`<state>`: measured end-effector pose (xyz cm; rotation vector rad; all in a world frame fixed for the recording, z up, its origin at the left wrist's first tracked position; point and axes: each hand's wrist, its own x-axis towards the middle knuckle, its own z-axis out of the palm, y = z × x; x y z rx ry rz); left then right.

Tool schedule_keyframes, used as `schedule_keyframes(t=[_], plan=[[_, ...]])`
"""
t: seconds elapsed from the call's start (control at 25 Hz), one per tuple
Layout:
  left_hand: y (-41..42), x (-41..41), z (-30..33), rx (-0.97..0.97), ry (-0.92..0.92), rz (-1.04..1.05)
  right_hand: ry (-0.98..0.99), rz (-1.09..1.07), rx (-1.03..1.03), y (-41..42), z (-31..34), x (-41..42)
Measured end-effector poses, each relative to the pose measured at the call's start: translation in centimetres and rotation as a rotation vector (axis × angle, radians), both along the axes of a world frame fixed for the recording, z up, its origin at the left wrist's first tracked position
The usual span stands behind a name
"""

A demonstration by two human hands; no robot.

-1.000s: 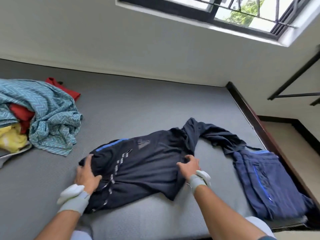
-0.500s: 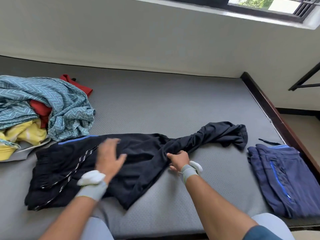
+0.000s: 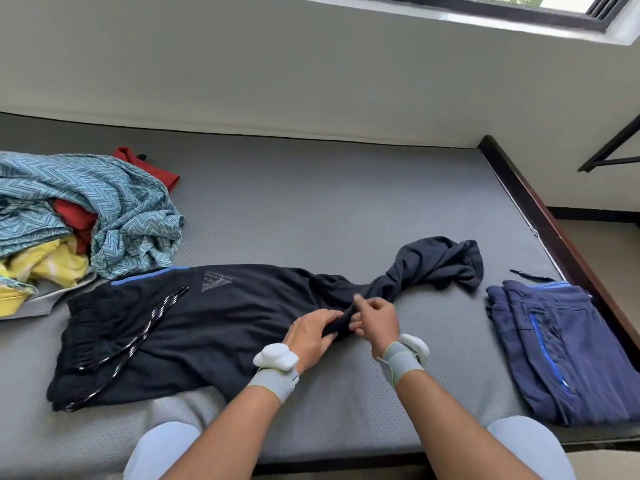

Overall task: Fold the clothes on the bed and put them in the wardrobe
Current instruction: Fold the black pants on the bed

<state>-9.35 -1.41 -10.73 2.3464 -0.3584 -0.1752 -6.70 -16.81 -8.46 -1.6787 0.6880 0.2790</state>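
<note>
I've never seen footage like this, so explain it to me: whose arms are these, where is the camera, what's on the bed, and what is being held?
The camera sits on a person's head, looking down at their own arms. Each wrist wears a grey band with a white device. The left hand and right hand both pinch a fold of the dark trousers spread across the grey bed. To the right lie folded blue trousers. At the left is an unfolded pile of clothes: teal patterned, red and yellow.
</note>
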Motion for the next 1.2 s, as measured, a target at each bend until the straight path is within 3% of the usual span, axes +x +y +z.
schedule_keyframes(t=[0.16,0.24,0.4,0.6,0.8,0.88,1.0,1.08,1.2], plan=[[0.2,-2.2,0.6,0.058,-0.209,-0.144,0.092,0.039,0.02,0.8,0.5,1.0],[0.3,-3.2,0.7,0.125,-0.281,-0.183,0.072,-0.106,0.07,0.3,0.7,1.3],[1.6,-4.2,1.3,0.093,-0.139,-0.006,-0.013,-0.489,0.466,-0.4,4.1,3.1],[0.7,-2.9,3.4,0.103,-0.073,0.086,-0.09,-0.566,0.665,-1.3,6.5,7.7],[1.1,-1.8,3.8,0.12,0.086,0.113,-0.134,-0.342,0.611,-0.3,10.5,6.2],[1.9,-1.8,4.1,0.094,0.16,0.105,-0.251,-0.306,0.539,0.0,10.4,5.9],[2.5,-1.4,5.8,-0.116,0.02,0.288,-0.387,-0.117,0.19,1.0,8.5,3.1],[2.1,0.2,7.6,-0.294,-0.051,0.445,-0.464,0.074,0.071,1.5,6.3,0.1],[1.0,4.0,9.0,-0.286,0.375,0.392,-0.518,0.441,0.012,3.0,4.2,-3.4]])
